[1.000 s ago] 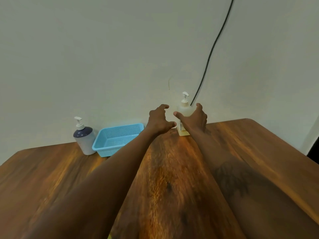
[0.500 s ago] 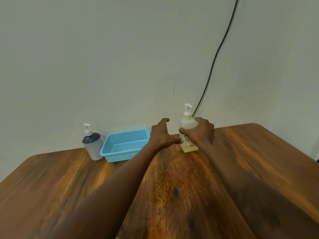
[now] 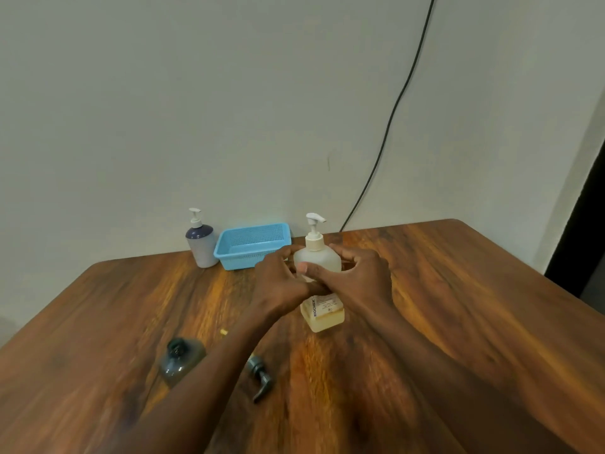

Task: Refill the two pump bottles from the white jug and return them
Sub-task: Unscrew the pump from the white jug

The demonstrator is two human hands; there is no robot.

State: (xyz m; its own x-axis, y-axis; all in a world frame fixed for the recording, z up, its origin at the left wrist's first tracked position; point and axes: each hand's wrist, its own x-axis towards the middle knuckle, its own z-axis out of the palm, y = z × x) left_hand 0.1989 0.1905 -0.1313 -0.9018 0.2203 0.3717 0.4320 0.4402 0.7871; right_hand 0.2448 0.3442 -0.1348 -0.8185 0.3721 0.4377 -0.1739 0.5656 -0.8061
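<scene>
Bottle (image 3: pixel 317 257): cream plastic, pump fitted, upright on the table (image 3: pixel 458 290), just right of the basket (image 3: pixel 252 245). Your left hand (image 3: pixel 278 286) and right hand (image 3: pixel 360 283) have fingers clamped round its body. Likely light and slippery; hold the body, not the pump.

Left hand (image 3: pixel 281 285), right hand (image 3: pixel 358 279) around pump bottle (image 3: pixel 317 258)

I worked in a plain room, home or office I couldn't tell: a wooden table (image 3: pixel 458 290) against a bare wall (image 3: pixel 196 93), 1 cable (image 3: pixel 397 103), 1 basket (image 3: pixel 244 258).
</scene>
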